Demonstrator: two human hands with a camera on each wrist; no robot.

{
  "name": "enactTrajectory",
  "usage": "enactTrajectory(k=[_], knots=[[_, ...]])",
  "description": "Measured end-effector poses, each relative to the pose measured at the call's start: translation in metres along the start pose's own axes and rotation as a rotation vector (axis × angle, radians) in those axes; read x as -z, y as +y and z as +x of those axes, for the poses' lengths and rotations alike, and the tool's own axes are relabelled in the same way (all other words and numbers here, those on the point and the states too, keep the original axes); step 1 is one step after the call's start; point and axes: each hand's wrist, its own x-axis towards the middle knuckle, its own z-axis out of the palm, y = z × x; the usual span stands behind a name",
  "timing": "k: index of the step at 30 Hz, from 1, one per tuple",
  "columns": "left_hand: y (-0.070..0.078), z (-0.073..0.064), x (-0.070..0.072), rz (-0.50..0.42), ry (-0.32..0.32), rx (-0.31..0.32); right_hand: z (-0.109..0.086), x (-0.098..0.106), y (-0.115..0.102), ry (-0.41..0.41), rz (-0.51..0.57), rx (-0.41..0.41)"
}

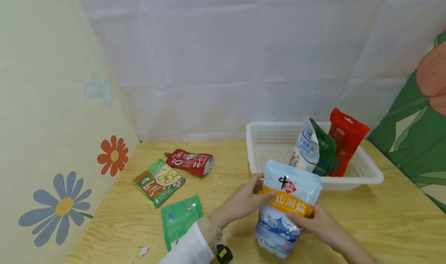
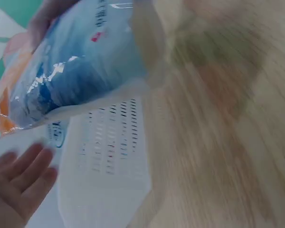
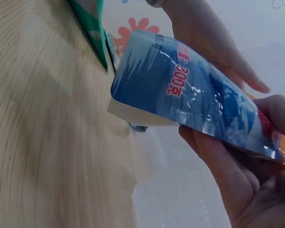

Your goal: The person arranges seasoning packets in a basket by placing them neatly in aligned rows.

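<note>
A blue and white bag of salt [image 1: 283,233] with an orange band is upright, tilted slightly, in front of the white basket [image 1: 355,183]. My right hand [image 1: 322,223] grips its right side, with the thumb on the front and fingers behind, as the right wrist view also shows. At its left side, my left hand [image 1: 240,200] has its thumb over the front in the head view. In the left wrist view, the fingers [image 2: 31,171] of that hand are extended, with a gap between them and the bag.
Inside the basket stand a white and blue pouch [image 1: 306,148], a green pouch [image 1: 325,150] and a red bag [image 1: 346,140]. On the table's left lie a red spouted pouch [image 1: 189,161], a green and brown packet [image 1: 158,182] and a green pouch [image 1: 181,217].
</note>
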Motion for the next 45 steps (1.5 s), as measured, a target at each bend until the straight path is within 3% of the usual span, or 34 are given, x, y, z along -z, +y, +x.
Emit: enactTrajectory(k=[3,6,10,13,18,23,27,32,39,45], knots=[[0.001,0.01,-0.004,0.18,0.139,-0.028,-0.005,0.01,0.003,0.094,-0.034,-0.056],[0.001,0.021,-0.008,0.487,0.255,-0.107,-0.009,0.022,0.007,0.181,-0.056,-0.099],[-0.005,0.036,-0.015,0.883,0.312,-0.224,-0.014,0.037,0.01,0.259,-0.087,-0.101],[-0.012,0.044,-0.021,1.056,0.317,-0.263,-0.018,0.046,0.011,0.298,-0.111,-0.104],[-0.027,0.051,-0.03,1.208,0.319,-0.286,-0.02,0.054,0.008,0.371,-0.099,-0.036],[-0.037,0.056,-0.034,1.289,0.402,-0.352,-0.018,0.06,0.0,0.43,-0.097,0.105],[-0.036,0.059,-0.034,1.328,0.436,-0.392,-0.015,0.062,-0.011,0.466,-0.107,0.156],[-0.031,0.063,-0.034,1.393,0.384,-0.376,-0.009,0.06,-0.024,0.541,-0.116,0.189],[-0.025,0.069,-0.032,1.495,0.296,-0.363,0.004,0.054,-0.047,0.747,-0.259,0.286],[-0.023,0.073,-0.027,1.479,0.253,-0.363,0.019,0.052,-0.059,0.798,-0.263,0.308]])
